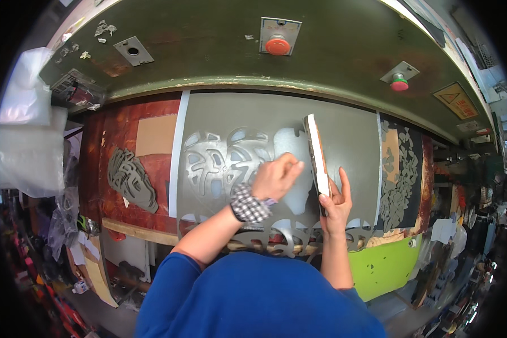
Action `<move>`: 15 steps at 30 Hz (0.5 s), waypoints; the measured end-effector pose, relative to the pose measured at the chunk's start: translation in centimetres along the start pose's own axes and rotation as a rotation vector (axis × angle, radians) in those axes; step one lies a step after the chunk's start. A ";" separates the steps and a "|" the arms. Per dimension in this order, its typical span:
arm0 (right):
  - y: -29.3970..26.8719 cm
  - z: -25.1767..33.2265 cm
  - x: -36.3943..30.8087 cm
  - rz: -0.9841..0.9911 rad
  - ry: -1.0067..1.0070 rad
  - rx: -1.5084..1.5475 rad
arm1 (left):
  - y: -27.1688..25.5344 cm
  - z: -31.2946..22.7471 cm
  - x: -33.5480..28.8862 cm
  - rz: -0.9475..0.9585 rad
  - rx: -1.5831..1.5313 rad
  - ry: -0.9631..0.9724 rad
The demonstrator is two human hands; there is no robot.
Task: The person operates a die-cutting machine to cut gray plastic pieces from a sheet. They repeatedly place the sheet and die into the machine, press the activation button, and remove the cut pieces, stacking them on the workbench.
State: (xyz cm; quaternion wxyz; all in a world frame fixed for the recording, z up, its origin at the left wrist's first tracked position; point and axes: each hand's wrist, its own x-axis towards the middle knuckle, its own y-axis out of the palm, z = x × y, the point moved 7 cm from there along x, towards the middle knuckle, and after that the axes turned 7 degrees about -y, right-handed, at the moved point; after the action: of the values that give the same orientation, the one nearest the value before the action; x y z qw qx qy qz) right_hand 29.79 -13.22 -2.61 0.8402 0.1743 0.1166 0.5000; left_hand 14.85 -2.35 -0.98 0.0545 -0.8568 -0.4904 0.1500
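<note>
My right hand (337, 207) grips the lower end of a cutting die (318, 155), a flat board stood on edge, with a white side and a brown, dark-rimmed side. Its thumb presses the near side while one finger sticks up. Just left of the die, my left hand (277, 177) is closed, fingers curled; whatever they hold, if anything, is hidden. Both hands are above a grey sheet (349, 124). A large rounded hole (296, 204) in the sheet lies under my left hand, showing a pale surface. Farther left, slotted cut-out patterns (205, 163) run through the sheet.
A green machine beam (208, 45) with a red button (278, 45) and a green button (399, 84) spans the far side. Grey cut pieces (130, 180) are piled at left, small grey scraps (397, 191) at right. Cut sheet waste (287, 234) hangs at the near edge.
</note>
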 end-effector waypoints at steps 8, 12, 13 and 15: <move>-2.8 0.2 0.8 -0.115 0.040 0.385 | 1.8 -1.9 0.2 -0.302 0.442 0.329; -6.1 2.1 0.7 -0.168 -0.151 0.466 | -1.4 1.7 -0.2 -0.309 0.891 0.048; -7.3 2.8 0.2 -0.199 -0.199 0.396 | -2.0 2.2 -0.1 -0.293 0.845 0.045; -10.1 4.1 -1.2 -0.292 -0.287 0.441 | -3.2 2.5 0.4 -0.327 0.798 0.092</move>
State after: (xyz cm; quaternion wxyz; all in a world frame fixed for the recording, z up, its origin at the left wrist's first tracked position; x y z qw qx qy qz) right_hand 38.83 -19.50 -2.97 0.8530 0.4029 0.1264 0.3067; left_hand 11.63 -0.56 -2.65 0.4263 -0.6854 -0.5202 0.2789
